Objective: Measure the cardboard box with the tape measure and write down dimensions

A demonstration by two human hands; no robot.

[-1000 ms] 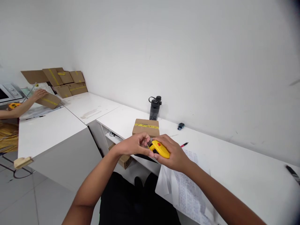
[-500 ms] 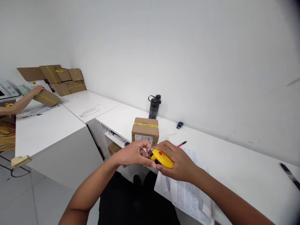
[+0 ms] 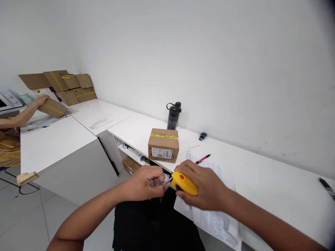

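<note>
My right hand (image 3: 200, 184) is closed around a yellow tape measure (image 3: 185, 183) with a red button and a dark lower edge. From its front end a short pale, metallic-looking strip (image 3: 167, 180) runs out to my left hand (image 3: 146, 183). The left fingers are pinched on the strip's end, which is partly hidden by them. Beyond both hands, near the front edge of the white shelf top, sits a closed cardboard box (image 3: 163, 144) with yellow tape and a white label. Neither hand touches it.
Behind the box stands a dark bottle (image 3: 173, 116). A small dark-blue object (image 3: 202, 136), a red-and-black pen (image 3: 203, 159), written papers (image 3: 216, 223) and a black marker (image 3: 326, 187) lie rightward. Far left, another person's hand (image 3: 42, 100) holds a carton (image 3: 53, 108) near stacked cardboard (image 3: 69, 87).
My left hand has drawn slightly left, away from the tape measure, and the strip between my hands now shows. The box's label is more exposed as the hands sit lower in view.
</note>
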